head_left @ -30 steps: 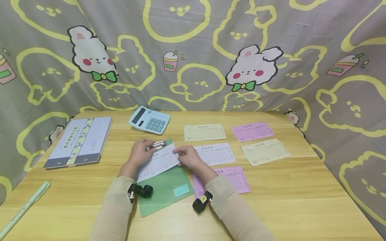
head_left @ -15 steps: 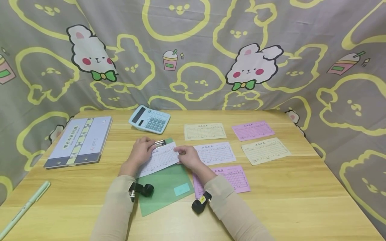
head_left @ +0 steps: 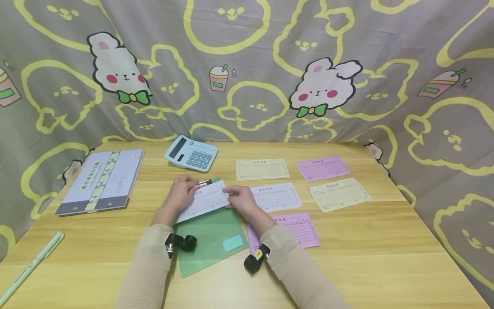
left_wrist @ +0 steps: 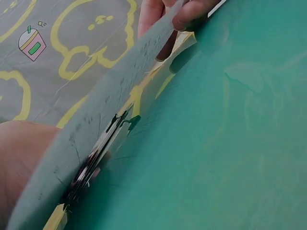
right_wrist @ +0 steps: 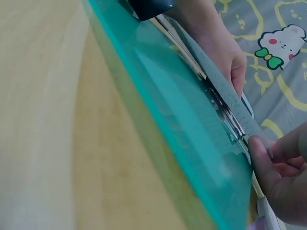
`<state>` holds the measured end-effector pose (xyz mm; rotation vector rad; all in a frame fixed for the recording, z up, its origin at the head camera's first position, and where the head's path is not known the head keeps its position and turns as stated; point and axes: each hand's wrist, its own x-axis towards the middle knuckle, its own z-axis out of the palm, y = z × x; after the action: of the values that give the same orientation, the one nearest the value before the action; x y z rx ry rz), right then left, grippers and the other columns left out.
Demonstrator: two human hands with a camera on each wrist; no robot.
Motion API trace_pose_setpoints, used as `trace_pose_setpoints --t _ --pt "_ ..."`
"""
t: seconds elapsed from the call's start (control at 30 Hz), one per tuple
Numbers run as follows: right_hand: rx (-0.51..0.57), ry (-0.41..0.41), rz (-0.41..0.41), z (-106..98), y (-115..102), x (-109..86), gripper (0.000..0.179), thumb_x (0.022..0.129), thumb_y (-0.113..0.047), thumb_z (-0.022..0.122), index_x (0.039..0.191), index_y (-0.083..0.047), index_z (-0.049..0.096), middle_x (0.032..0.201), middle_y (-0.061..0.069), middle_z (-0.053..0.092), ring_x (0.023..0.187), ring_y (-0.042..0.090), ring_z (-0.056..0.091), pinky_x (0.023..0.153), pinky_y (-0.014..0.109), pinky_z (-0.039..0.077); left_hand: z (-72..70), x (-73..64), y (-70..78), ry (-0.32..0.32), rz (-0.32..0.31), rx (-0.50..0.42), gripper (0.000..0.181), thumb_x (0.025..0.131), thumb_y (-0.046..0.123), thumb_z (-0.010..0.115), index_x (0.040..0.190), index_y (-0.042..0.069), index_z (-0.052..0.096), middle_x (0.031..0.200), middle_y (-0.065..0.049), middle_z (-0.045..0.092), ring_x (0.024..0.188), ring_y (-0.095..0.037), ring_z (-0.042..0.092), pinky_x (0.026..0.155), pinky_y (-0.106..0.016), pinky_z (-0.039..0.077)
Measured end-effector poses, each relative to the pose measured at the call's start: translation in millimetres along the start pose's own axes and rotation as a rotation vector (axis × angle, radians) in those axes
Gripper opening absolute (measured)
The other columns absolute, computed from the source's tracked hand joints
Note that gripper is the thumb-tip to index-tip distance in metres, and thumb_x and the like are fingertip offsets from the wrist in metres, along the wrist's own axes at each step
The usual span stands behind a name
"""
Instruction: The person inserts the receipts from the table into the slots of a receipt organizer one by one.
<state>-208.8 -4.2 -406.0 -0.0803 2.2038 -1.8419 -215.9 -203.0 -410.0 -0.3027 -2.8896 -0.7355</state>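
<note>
In the head view, a white printed form slip (head_left: 208,199) is tilted over a green clipboard (head_left: 208,244). My right hand (head_left: 241,199) pinches its right end between thumb and fingers, as the right wrist view of the thumb (right_wrist: 261,163) shows. My left hand (head_left: 179,195) is at the slip's upper left, fingers curled at its edge beside the clipboard's metal clip (head_left: 204,183). The slip hides part of the clip. Seen from the left wrist, the slip (left_wrist: 96,120) stands edge-up over the green board (left_wrist: 216,134), above the clip (left_wrist: 96,158).
Right of the clipboard lie a white slip (head_left: 275,197), pink slips (head_left: 299,229) (head_left: 323,168) and cream slips (head_left: 262,169) (head_left: 339,195). A blue calculator (head_left: 191,153) is at the back. To the left are an account book (head_left: 102,182) and a light green pen (head_left: 32,268).
Both hands keep hold of the slip. It has shifted up the clipboard towards the clip, baring more of the green board and covering more of the clip.
</note>
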Motion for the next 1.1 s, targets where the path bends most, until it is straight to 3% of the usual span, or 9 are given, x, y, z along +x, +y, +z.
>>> trace_pose_setpoints --t 0.2,0.4,0.7,0.83,1.0,1.1 --pt "-0.161 0.047 -0.016 4.5 -5.4 0.5 0.041 0.066 0.014 0.048 0.102 -0.002 0.062 0.088 0.008 0.058 0.071 0.016 0.055 0.055 0.023 0.047 1.1 0.2 -0.9 -0.012 -0.007 -0.014 0.031 0.089 0.014 0.046 0.114 -0.002 0.054 0.102 -0.016 0.047 0.093 -0.03 0.037 0.079 -0.043 0.032" --pt "-0.281 0.077 -0.051 6.7 -9.8 5.5 0.041 0.065 0.013 0.051 0.1 -0.005 0.063 0.094 0.008 0.059 0.083 0.018 0.052 0.065 0.023 0.045 1.4 0.1 -0.9 -0.03 -0.033 -0.031 0.032 0.089 0.015 0.046 0.115 -0.001 0.053 0.102 -0.014 0.046 0.093 -0.028 0.035 0.078 -0.042 0.032" --pt "-0.289 0.067 -0.048 7.7 -11.3 10.7 0.042 0.065 0.014 0.051 0.101 -0.004 0.063 0.098 0.01 0.059 0.088 0.019 0.053 0.07 0.025 0.045 2.6 -1.4 -2.5 -0.023 -0.02 -0.035 0.035 0.088 0.015 0.048 0.118 -0.002 0.05 0.105 -0.014 0.045 0.094 -0.028 0.035 0.079 -0.042 0.032" --pt "-0.277 0.045 -0.06 6.1 -11.2 11.9 0.042 0.065 0.014 0.05 0.101 -0.003 0.062 0.101 0.012 0.059 0.086 0.019 0.053 0.067 0.024 0.045 3.4 -1.4 -2.5 -0.017 -0.024 -0.045 0.036 0.088 0.016 0.049 0.118 -0.002 0.05 0.106 -0.014 0.045 0.097 -0.028 0.034 0.082 -0.042 0.031" --pt "-0.193 -0.036 -0.036 -2.2 -12.0 8.1 0.038 0.071 0.011 0.052 0.107 -0.002 0.059 0.104 0.013 0.056 0.086 0.02 0.054 0.06 0.023 0.048 5.3 -1.2 -3.2 0.0 -0.032 -0.056 0.036 0.087 0.016 0.05 0.117 -0.002 0.05 0.107 -0.014 0.045 0.099 -0.029 0.035 0.083 -0.043 0.03" --pt "-0.22 -0.089 -0.075 -14.0 -15.3 2.9 0.035 0.075 0.005 0.055 0.11 -0.002 0.056 0.107 0.012 0.055 0.087 0.021 0.054 0.064 0.024 0.047 5.7 -2.0 -3.0 0.008 -0.039 -0.068 0.035 0.086 0.016 0.051 0.116 -0.002 0.051 0.106 -0.014 0.045 0.099 -0.029 0.035 0.083 -0.043 0.03"
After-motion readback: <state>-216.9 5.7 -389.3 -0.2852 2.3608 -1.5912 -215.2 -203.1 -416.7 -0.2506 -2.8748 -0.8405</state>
